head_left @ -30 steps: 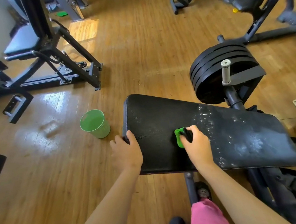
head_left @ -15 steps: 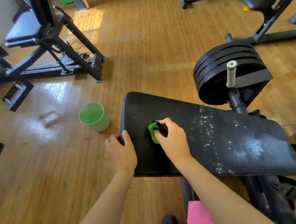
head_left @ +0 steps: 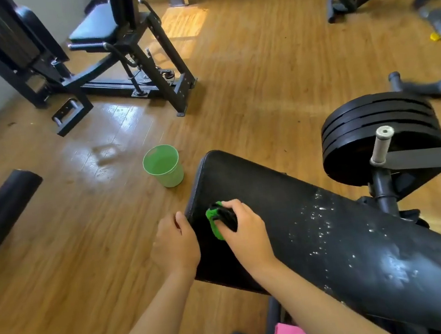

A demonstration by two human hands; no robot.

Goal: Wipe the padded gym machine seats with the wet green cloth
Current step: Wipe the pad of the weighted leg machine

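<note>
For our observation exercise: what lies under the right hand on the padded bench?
A bunched green cloth, gripped by the right hand against the padded bench. Some cloth and the pad beneath are hidden.

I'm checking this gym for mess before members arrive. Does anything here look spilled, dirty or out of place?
Yes: white flecks and smears cover the right part of the padded seat, beyond where the right hand presses the green cloth. On the floor left of the green cup, a shiny patch looks like spilled water.

The green cloth [head_left: 215,223] farther left on pad [head_left: 261,189]
</note>
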